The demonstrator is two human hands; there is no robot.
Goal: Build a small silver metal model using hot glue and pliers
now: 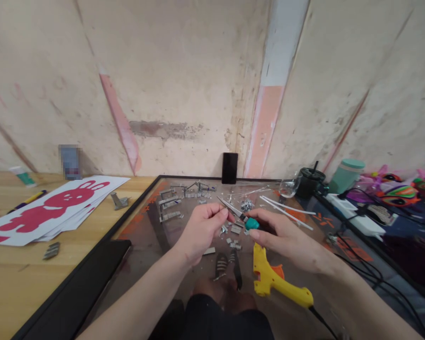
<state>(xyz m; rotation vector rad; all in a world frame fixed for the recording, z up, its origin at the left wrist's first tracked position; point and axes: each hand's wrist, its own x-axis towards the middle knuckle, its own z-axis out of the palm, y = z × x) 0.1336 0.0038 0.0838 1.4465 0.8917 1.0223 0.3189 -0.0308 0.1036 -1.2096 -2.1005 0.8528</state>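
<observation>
My left hand (201, 226) is closed in a pinch over the glass table top (141, 222), its fingertips on a small metal piece too small to name. My right hand (283, 236) grips pliers (239, 212) with teal handles, whose metal tips point left toward the left fingertips. Small metal pieces (233, 236) lie scattered under both hands. A yellow glue gun (276, 281) lies just below my right hand, its cord running off to the lower right.
Folded metal strips (170, 205) and thin white rods (286, 210) lie further back. A black phone (230, 168) leans on the wall. White sheets with a red rabbit (49, 208) sit left. A glass (289, 188), black cup (310, 182), green jar (345, 175) and power strip (354, 215) stand right.
</observation>
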